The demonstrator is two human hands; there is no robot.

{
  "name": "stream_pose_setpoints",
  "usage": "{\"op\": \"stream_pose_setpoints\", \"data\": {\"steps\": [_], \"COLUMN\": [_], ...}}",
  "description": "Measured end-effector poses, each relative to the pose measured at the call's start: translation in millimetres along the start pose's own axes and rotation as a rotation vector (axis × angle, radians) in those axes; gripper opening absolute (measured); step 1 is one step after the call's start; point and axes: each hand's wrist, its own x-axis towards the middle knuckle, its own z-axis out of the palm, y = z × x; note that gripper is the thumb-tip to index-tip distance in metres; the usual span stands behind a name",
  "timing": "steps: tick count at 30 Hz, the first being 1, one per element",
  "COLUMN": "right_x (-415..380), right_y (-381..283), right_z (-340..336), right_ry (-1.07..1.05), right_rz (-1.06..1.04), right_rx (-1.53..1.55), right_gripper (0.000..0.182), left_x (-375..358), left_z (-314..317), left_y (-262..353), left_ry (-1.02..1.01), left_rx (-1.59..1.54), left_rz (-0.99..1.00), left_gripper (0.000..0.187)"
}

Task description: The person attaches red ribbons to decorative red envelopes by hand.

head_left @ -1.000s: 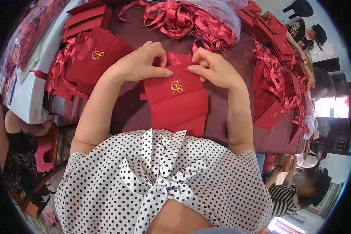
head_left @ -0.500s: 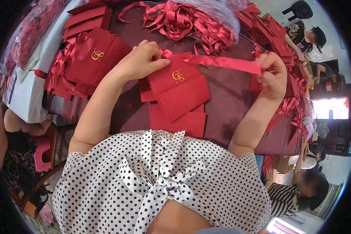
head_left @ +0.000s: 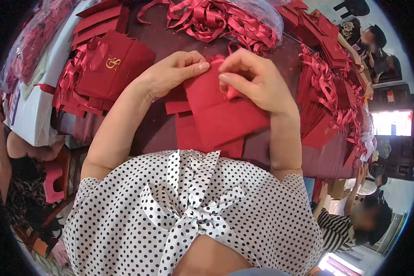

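A red paper bag lies tilted in front of me, over other flat red bags. My left hand is closed on its upper left edge, thumb in front and fingers behind. Over the bag's upper right part is my right hand, its thumb and fingers pinched together. A bit of red satin ribbon shows under those fingers. The bag's gold emblem is mostly covered by this hand.
Loose red ribbons lie in a heap at the table's far side. Stacked red bags with ribbon handles stand at left and right. A white box is at far left. Other people are around the table.
My right hand has come left from the far right, bringing the stretched ribbon back to the bag. The bag has shifted slightly right and turned. My left hand has moved a little right.
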Motion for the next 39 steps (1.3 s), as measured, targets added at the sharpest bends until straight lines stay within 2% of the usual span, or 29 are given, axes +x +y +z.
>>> {"op": "stream_pose_setpoints", "data": {"steps": [1,5,7,12,14,18,20,24,29,33,35,39], "right_x": [4,8,6,9,10,8,5,3,7,7,7,9], "right_y": [6,7,6,20,22,16,11,10,15,14,13,16], "right_z": [2,-3,-9,-12,-10,-10,-10,-7,-8,-8,-8,-2], "right_ry": [0.021,-0.009,-0.018,0.051,0.038,0.090,0.071,0.043,0.076,0.077,0.071,0.114], "right_rz": [-0.036,0.066,0.118,-0.039,-0.124,-0.061,-0.033,-0.040,-0.062,-0.043,-0.088,-0.201], "right_rx": [-0.030,0.112,0.149,0.029,0.059,0.078,0.046,0.102,-0.049,-0.029,0.002,-0.087], "right_gripper": [0.011,0.010,0.011,0.012,0.013,0.014,0.013,0.012,0.011,0.011,0.012,0.012], "left_x": [0,2,8,9,8,4,3,5,8,8,6,4], "left_z": [1,6,9,7,8,13,15,9,9,8,10,14], "left_y": [-1,-2,-10,-10,-8,-2,-1,-7,-11,-12,-8,-10], "left_ry": [-0.039,-0.057,-0.021,-0.023,-0.023,-0.048,-0.145,-0.140,-0.084,-0.108,-0.166,-0.173], "left_rx": [-0.152,-0.302,-0.321,-0.287,-0.329,-0.332,-0.377,-0.354,-0.275,-0.265,-0.349,-0.273], "left_rz": [-0.004,0.010,0.131,0.173,0.120,0.080,0.095,0.160,0.199,0.197,0.167,0.220], "left_gripper": [0.025,0.028,0.020,0.017,0.018,0.018,0.020,0.020,0.017,0.016,0.017,0.019]}}
